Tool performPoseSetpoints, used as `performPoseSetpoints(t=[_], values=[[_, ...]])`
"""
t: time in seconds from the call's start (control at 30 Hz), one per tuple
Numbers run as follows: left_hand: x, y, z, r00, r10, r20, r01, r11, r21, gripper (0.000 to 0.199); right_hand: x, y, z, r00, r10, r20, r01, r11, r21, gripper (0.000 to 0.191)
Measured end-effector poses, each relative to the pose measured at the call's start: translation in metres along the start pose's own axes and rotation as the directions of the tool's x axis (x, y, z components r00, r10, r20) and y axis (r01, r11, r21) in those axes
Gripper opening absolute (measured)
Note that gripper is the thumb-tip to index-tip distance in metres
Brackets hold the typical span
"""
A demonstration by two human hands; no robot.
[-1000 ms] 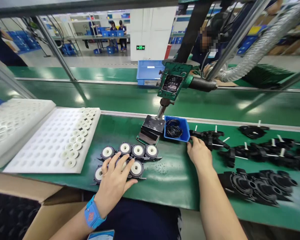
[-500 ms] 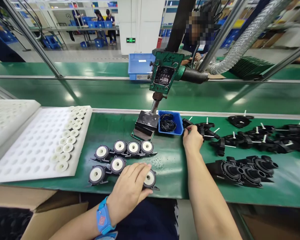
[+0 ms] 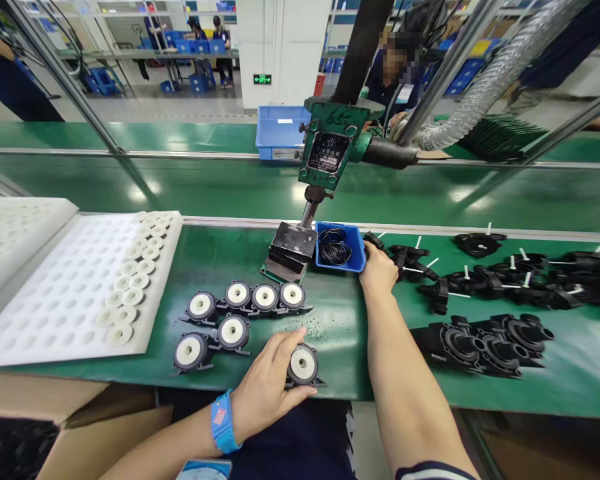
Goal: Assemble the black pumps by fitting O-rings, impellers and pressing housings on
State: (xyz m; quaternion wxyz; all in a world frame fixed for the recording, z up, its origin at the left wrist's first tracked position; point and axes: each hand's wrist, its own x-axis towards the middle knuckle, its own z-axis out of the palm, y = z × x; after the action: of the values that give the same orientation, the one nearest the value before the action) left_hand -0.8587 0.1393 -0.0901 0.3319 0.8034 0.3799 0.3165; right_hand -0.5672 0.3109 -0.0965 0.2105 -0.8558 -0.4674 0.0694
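Note:
My left hand [image 3: 267,377] curves round a round black plastic housing [image 3: 303,363] with a white disc in it, thumb at the near side and fingers at the far side. Several similar housings with white discs [image 3: 231,331] lie in two rows to its left. My right hand [image 3: 379,272] is stretched forward beside the blue bin [image 3: 340,267], its fingers closed round a black plastic part with a white pin [image 3: 374,239]; the fingertips are partly hidden. More black parts with white pins [image 3: 409,259] lie just to the right.
Black rings [image 3: 335,250] fill the blue bin. A press [image 3: 293,247] stands left of it. A white foam tray [image 3: 65,287] holds white discs at the left. Black housings [image 3: 475,343] lie at the right. An open cardboard box [image 3: 105,433] is below the table edge. A person [image 3: 400,73] sits opposite.
My left hand has moved slightly right and nearer with the housing, whose disc shows more fully. The right hand has shifted a little left and forward, against the bin's right side.

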Motion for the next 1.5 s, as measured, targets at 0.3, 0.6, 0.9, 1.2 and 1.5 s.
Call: performPoseSetpoints(t=[0.3,0.6,0.9,1.2,1.5], values=[[-0.006,-0.014,0.012,0.993,-0.008,-0.119,-0.010,0.989,-0.150,0.083,-0.003,0.003,0.001,0.979,-0.016,-0.201,0.057,0.978,0.200,0.033],[-0.004,-0.022,0.011,0.993,-0.112,-0.047,0.095,0.956,-0.279,0.097,-0.123,-0.008,-0.064,0.863,-0.038,-0.504,0.337,0.786,0.518,0.052],[-0.003,-0.025,0.010,0.996,-0.084,0.009,0.082,0.929,-0.361,0.103,-0.209,0.016,-0.075,0.993,-0.100,0.069,-0.008,0.518,0.855,0.038],[0.000,-0.028,0.010,0.999,-0.041,0.004,0.038,0.877,-0.480,0.107,-0.228,-0.015,-0.093,0.989,0.002,0.151,-0.110,0.690,0.715,0.038],[0.000,-0.030,0.010,0.999,-0.011,-0.051,-0.013,0.893,-0.449,0.100,-0.215,-0.011,-0.103,0.734,-0.679,-0.009,0.663,0.713,0.229,0.025]])
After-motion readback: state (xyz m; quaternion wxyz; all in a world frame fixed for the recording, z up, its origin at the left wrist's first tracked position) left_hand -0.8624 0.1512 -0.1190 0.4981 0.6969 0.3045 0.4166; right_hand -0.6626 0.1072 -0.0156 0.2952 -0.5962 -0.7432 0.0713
